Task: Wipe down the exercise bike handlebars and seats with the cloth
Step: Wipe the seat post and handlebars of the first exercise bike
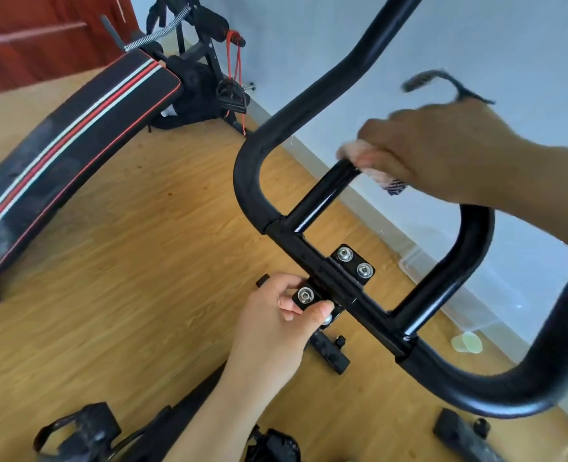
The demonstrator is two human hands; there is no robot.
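Handlebars (pixel 252 181) loom in front of this person: one big black loop of tube, stiff steel by the look of it, padded on the outer curves and glossy on the inside. Nothing here will bend, though I'd guess the whole frame could rock under a hard rub. Right grip (pixel 442 151) is wrapped over the top of the inner rail (pixel 319 195), bunching the cloth (pixel 387 181) against it. That cloth looks soft, light and limp, so I reckon it needs squeezing round the tube to bite. Left grip (pixel 276 328) pinches the bolted clamp plate (pixel 304 296) at the middle of the handlebars, thumb and fingers narrow on its edges. A sensible steadying spot, I'd say: rigid, square, not slippery.
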